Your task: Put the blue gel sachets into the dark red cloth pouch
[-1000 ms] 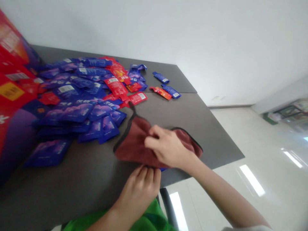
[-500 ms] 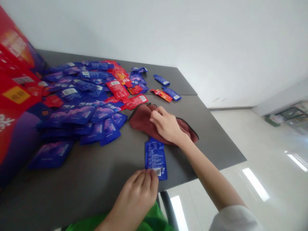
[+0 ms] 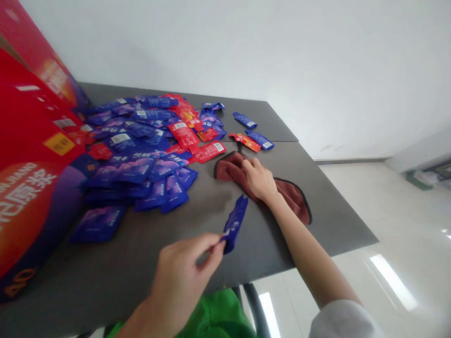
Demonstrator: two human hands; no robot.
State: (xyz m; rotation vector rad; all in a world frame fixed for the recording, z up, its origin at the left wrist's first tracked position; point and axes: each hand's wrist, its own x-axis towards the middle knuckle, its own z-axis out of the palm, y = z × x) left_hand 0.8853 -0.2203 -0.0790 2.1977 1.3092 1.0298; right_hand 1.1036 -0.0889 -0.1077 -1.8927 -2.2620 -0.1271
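Between thumb and fingers, my left hand [image 3: 188,267] pinches the near end of a blue sachet [image 3: 235,224]. The sachet is tilted up off the table, seen nearly edge-on. My right hand [image 3: 259,178] is closed on a reddish-brown cloth [image 3: 294,199] with dark edging, which lies bunched on the grey table. To the left of the cloth, a heap of blue sachets [image 3: 137,169] is spread out, with several red sachets [image 3: 183,135] along its right side. A single blue sachet [image 3: 98,224] lies at the near side of the heap.
Large red and purple printed boxes [image 3: 31,188] stand at the left. Beyond the cloth lie a red-orange sachet [image 3: 245,142] and two blue sachets [image 3: 260,139]. The grey table [image 3: 331,218] ends at the right above a tiled floor; a white wall [image 3: 229,47] rises behind.
My left hand has lifted and turned the blue sachet, which lay flat with its printed back up. My right hand has drawn the cloth away from the sachet. The view has shifted slightly left.
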